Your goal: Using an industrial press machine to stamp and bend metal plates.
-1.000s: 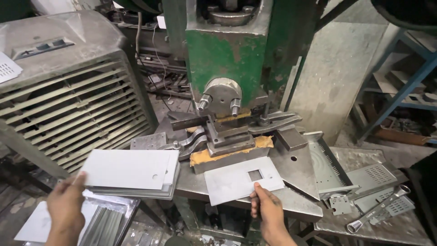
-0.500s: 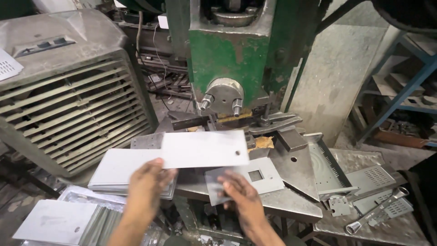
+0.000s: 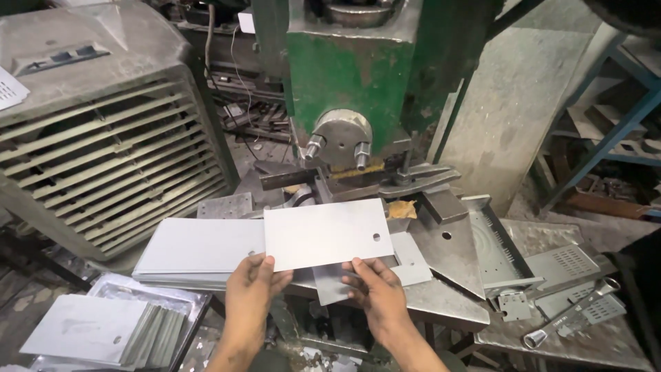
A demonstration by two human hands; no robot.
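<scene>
A grey louvred air cooler (image 3: 103,138) stands left; a wrench (image 3: 571,313) lies right, near blue shelving (image 3: 613,131).

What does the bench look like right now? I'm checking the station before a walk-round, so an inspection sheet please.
Surface: steel press table, worn, partly covered by plates.
Job's things: blank sheet with one small hole, held flat in front of the die; a punched sheet lies under it; stack of blanks to the left.
Clutter: spanner, perforated plates, tray of sheets lower left.
Grippers: left hand and right hand both grip the blank sheet's near edge.
Cables: wires behind the press.
Surroundings: green press, air cooler, blue rack.
</scene>
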